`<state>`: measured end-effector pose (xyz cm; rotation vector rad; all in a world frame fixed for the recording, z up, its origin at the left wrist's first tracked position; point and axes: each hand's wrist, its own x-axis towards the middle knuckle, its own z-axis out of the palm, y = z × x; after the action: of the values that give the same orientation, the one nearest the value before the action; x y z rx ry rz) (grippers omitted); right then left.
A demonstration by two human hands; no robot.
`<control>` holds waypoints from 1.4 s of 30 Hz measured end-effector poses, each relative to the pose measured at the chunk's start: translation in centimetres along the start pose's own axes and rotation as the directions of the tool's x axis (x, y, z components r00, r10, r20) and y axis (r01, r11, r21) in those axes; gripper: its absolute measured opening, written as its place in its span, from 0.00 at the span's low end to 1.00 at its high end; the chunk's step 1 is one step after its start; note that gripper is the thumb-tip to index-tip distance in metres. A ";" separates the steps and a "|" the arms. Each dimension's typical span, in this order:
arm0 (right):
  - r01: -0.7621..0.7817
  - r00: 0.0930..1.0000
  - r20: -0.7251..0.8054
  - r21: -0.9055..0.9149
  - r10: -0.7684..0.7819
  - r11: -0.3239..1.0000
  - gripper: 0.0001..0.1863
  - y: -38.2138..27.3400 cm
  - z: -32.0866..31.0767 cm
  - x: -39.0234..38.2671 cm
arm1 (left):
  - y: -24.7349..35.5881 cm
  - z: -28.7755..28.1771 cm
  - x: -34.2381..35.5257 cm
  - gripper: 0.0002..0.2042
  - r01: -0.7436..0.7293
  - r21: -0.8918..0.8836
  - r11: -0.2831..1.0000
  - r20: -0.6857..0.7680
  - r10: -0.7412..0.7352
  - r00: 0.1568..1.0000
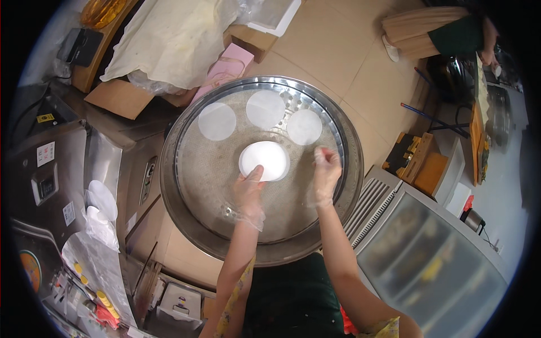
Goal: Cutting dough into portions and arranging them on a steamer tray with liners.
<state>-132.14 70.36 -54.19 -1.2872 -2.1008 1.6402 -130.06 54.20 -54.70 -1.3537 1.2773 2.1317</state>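
Note:
A wide round metal steamer tray [203, 186] with a perforated bottom and raised rim lies in front of me. My left hand [249, 194], in a thin clear glove, grips a stack of white paper rounds [264, 159] over its middle, thumb on top. Three translucent paper rounds lie flat and apart along the tray's far side: a left one [217, 121], a middle one [266, 110] and a right one [304, 127]. My gloved right hand [327, 173] is pinched closed over the tray's right part, just nearer than the right round. Whether anything is between its fingertips is hidden.
Left stand steel appliances [39, 169] and a counter with plastic bags [101, 225]. An open cardboard box [121, 98] and a pale cloth [169, 45] are beyond the tray. A glass-topped freezer [428, 248] stands at right. Another person [434, 34] is at the far right.

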 end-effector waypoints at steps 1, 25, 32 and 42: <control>-0.045 0.982 0.186 0.076 0.030 0.996 0.09 -0.2 -0.5 -1.0 | -0.1 0.1 -0.2 0.17 0.020 -0.003 1.000 0.018 -0.020 1.000; -0.191 0.949 -0.224 0.150 0.221 0.970 0.05 5.9 -4.9 0.2 | -1.9 0.4 -1.9 0.17 0.010 -0.011 1.000 0.001 -0.010 1.000; 0.081 0.987 0.151 -0.119 -0.062 0.990 0.11 3.3 -5.7 -4.7 | -2.5 0.3 -4.0 0.16 0.087 0.045 0.995 0.043 -0.089 0.995; -0.056 0.961 0.264 -0.102 0.082 0.993 0.07 2.7 -4.5 -6.0 | -3.2 -1.3 -4.3 0.15 0.020 -0.083 0.996 0.058 -0.015 0.998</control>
<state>-124.32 69.31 -52.74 -1.2383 -2.3364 1.8588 -125.08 55.68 -52.95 -1.3210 1.1616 2.2184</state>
